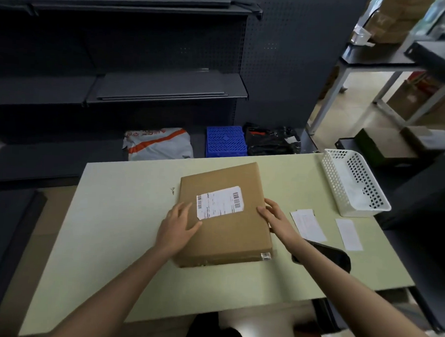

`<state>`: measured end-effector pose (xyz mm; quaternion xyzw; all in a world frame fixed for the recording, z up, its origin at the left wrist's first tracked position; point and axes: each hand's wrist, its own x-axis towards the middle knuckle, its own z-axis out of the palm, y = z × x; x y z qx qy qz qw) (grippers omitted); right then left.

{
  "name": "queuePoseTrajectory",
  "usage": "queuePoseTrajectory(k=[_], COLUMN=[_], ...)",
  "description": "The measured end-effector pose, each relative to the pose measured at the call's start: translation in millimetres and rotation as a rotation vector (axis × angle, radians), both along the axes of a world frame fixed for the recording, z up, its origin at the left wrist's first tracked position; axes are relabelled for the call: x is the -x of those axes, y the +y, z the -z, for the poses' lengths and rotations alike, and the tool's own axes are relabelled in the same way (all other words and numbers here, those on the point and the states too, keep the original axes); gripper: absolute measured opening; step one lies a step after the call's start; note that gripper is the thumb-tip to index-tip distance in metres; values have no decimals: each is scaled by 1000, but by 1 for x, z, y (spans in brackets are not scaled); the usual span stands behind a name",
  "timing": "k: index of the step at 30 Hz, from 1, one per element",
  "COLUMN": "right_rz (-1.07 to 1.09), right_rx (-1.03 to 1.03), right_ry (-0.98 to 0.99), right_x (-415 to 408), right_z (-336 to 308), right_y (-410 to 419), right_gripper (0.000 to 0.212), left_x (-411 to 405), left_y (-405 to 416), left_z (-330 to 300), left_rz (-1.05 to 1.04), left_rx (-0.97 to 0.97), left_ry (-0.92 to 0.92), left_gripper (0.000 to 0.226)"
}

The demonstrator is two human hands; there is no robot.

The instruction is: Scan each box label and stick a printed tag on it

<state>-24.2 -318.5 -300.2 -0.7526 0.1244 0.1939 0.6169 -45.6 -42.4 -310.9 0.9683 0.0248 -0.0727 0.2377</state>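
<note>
Now the cardboard box (224,216) lies flat on the pale green surface (111,227), label side up, and both hands are on it. The left hand (178,226) rests on the top face at the box's left edge, fingers straight and spread, the fingertips just touching the near left corner of the white shipping label (220,202). The right hand (274,216) presses against the box's right edge with relaxed, nearly straight fingers; neither hand holds anything (they steady the box rather than grip it).

The label sits just ahead of and between the 2 hands, its long axis running left to right with a slight tilt, a barcode at each end. The box's own long axis runs away from the person, turned a little clockwise.

What the coming move turns on, I judge, is the dark handheld scanner (324,255): it lies on the surface just beside and behind the right wrist, partly hidden by the right forearm, so the right hand is plainly the nearer one to pick it up, with only a short pull back toward the person. Meanwhile 2 white paper slips, a nearer tag (308,224) and a farther tag (348,235), lie flat to the right of the right hand, well apart from the left. A white perforated basket (353,183) stands farther off, ahead and right of that hand.
</note>
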Motion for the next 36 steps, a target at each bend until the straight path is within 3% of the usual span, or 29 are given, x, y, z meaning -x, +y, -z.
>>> queuePoseTrajectory(k=[4,9,14,20,24,31,36], right_rz=[43,66,69,58,42,-42,-261], right_rx=[-13,37,106,82,114,382,751], right_ry=[37,85,74,43,12,-162,-307], right_x=[-8,-12,-9,-11,-10,2,31], right_z=[10,30,42,51,44,36,36], right_y=[9,20,25,16,11,-28,-106], right_gripper=[45,43,32,43,47,52,51], left_x=[-9,-18,-23,-27,-28,-22,-4], left_y=[14,28,37,25,19,-9,-37], left_z=[12,27,44,31,24,10,8], left_rz=[-67,-200,-220,-258,-271,-226,-230], left_rx=[51,314,564,773,834,781,769], left_ry=[22,215,257,204,145,66,37], left_gripper=[77,95,112,80,77,78,77])
